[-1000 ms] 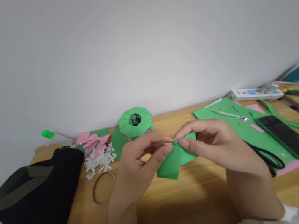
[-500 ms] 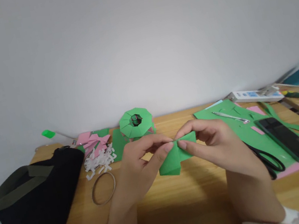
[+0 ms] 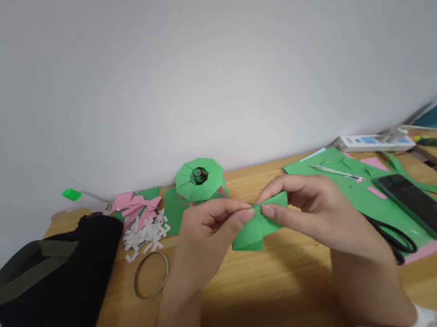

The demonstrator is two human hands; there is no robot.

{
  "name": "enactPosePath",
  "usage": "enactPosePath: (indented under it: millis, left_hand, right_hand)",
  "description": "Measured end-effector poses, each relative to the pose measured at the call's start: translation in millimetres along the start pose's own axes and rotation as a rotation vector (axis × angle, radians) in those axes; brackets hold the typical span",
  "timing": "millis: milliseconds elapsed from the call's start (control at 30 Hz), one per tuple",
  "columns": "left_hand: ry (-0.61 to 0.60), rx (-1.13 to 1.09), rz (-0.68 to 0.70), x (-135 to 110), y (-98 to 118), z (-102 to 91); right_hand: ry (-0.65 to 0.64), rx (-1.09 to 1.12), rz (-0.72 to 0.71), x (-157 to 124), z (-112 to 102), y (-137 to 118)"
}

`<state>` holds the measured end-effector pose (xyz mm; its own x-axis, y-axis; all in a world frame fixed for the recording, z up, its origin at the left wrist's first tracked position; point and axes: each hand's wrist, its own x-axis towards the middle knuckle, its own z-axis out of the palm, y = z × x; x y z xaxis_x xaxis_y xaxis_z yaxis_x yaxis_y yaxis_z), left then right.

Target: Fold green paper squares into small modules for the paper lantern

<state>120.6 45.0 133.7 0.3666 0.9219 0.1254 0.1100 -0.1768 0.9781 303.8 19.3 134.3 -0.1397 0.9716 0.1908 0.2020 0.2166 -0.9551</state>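
A folded piece of green paper [image 3: 250,235] is held up above the wooden table, in front of my chest. My left hand [image 3: 210,235] pinches its upper edge between thumb and index finger. Close beside it, my right hand [image 3: 308,207] pinches the same paper, with the thumb on the near face and the index finger along the top. Both thumb tips almost meet at the paper's middle. Just behind the hands stands a round green and pink paper model [image 3: 199,179] with a hole in its top.
Left lie a dark bag [image 3: 47,295], pink paper pieces [image 3: 137,207], white paper scraps [image 3: 146,233] and a tape ring [image 3: 134,280]. Right are green sheets [image 3: 349,185], tweezers [image 3: 336,172], black-handled scissors [image 3: 401,238], a phone [image 3: 420,204] and a power strip [image 3: 375,141]. A wall [image 3: 201,65] rises behind.
The lower left flap of the green paper has tilted up slightly, so less of it hangs down. Both hands keep their pinch in nearly the same place.
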Motion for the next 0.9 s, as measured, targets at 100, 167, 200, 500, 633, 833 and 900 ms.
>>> enactPosePath:
  millis: [100,167,200,500,633,833,900]
  left_hand:
    - [-0.002,0.000,0.018,0.2,-0.2,-0.4]
    - [0.006,-0.012,0.024,0.9,-0.8,-0.3]
    - [0.008,-0.022,0.026,1.2,-1.2,-0.1]
    - [-0.007,-0.316,-0.129,4.6,-0.8,2.4]
    - [0.005,-0.382,-0.152,7.2,-2.0,2.1]
    - [0.045,-0.252,-0.114,5.7,-4.8,1.3]
    - [0.054,-0.229,-0.109,5.4,-4.6,1.9]
  right_hand:
    - [-0.003,0.021,-0.019,-0.4,0.2,0.4]
    - [0.007,0.026,-0.024,-0.5,0.0,0.4]
    - [0.010,0.026,-0.023,-0.5,-0.1,0.3]
    - [0.062,0.011,-0.053,0.8,1.2,0.1]
    - [0.109,0.021,-0.073,1.3,1.6,0.8]
    - [0.111,0.042,-0.058,0.5,2.3,1.6]
    - [0.121,0.068,-0.062,0.6,2.7,2.4]
